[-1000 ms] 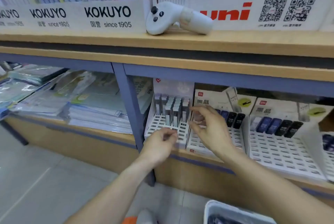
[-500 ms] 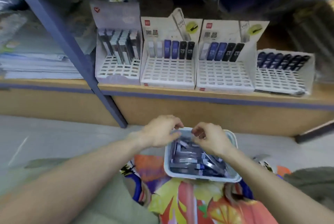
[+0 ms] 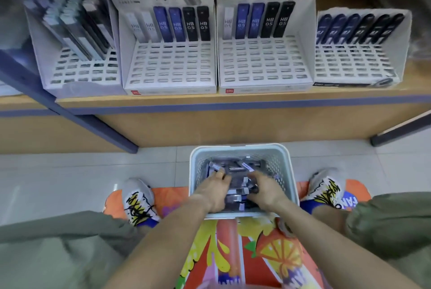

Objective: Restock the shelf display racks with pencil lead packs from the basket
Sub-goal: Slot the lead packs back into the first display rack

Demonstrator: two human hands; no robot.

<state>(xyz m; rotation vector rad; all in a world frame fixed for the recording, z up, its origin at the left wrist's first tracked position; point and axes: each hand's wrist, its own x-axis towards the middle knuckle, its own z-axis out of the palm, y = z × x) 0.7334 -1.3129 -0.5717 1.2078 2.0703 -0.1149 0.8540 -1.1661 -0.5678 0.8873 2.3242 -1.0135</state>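
Note:
A white perforated basket (image 3: 240,149) stands on the floor between my feet, holding several dark and blue pencil lead packs (image 3: 235,167). Both hands are down inside it. My left hand (image 3: 215,189) curls its fingers over packs on the left side. My right hand (image 3: 265,192) grips packs on the right, and a small bundle lies between the two hands. On the shelf above stand several white display racks: a far-left one (image 3: 81,69), two middle ones (image 3: 170,64) (image 3: 263,62) and a right one (image 3: 354,62). Each carries only a back row of packs above empty slots.
The wooden shelf edge (image 3: 233,102) runs across above the basket. A blue-grey upright post (image 3: 77,113) slants down at the left. My patterned shoes (image 3: 137,202) (image 3: 326,188) and an orange printed mat (image 3: 245,253) lie on the pale tiled floor.
My view dropped from the shelf to the floor. Both hands left the racks, came down to the basket and sank deeper among the packs.

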